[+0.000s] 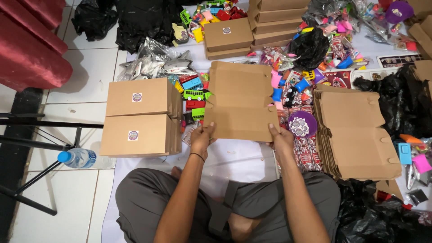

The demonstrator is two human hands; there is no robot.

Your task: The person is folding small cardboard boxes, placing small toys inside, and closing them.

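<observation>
White tiled floor (90,72), white sheet (243,159) spread; left hand (201,137) and right hand (280,138) fingers pinched flat brown cardboard box blank (240,101).

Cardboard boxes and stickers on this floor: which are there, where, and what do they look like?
Flat unfolded brown cardboard box: centre, held by left hand and right hand.
Two closed brown boxes: left, each with a round sticker.
Stack of closed brown boxes: top centre.
Pile of flat brown blanks: right.
Round purple disc: beside the pile.
</observation>
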